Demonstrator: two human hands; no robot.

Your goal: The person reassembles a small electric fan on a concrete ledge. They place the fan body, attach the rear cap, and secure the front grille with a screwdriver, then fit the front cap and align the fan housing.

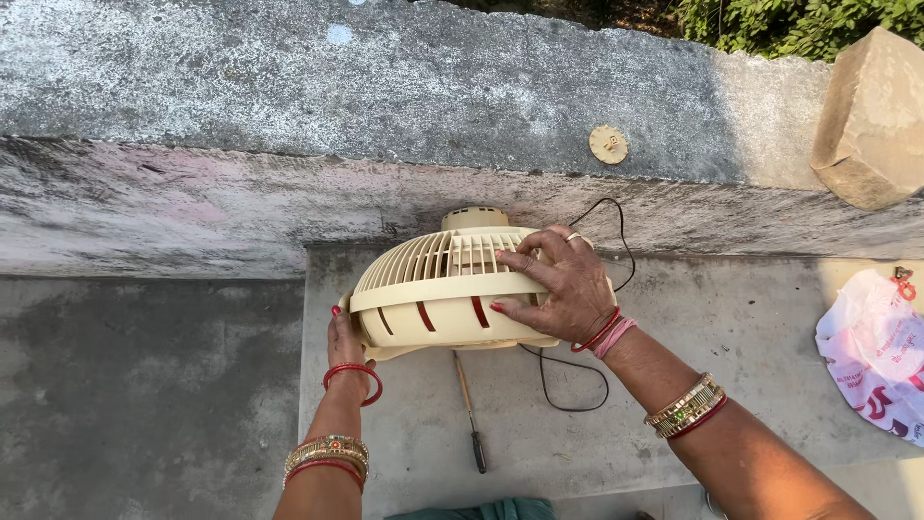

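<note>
A cream fan (452,289) sits on a grey concrete slab (731,327) below the wall; the right hand (563,289) lies spread flat on its grille, and the left hand (344,337) presses its lower left edge, fingers hidden so I cannot tell their grip. Far right of the fan lies a crumpled white and pink plastic bag (871,351). Just below the fan lie a screwdriver (471,414) and a black cord (573,380), and a round yellow cap (608,144) rests on the wall above.

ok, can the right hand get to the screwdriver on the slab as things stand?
Probably yes. The screwdriver lies in the open on the concrete slab, just below the fan, with nothing over it. But the right hand is spread on the fan's grille, so it would have to let go first.
</note>
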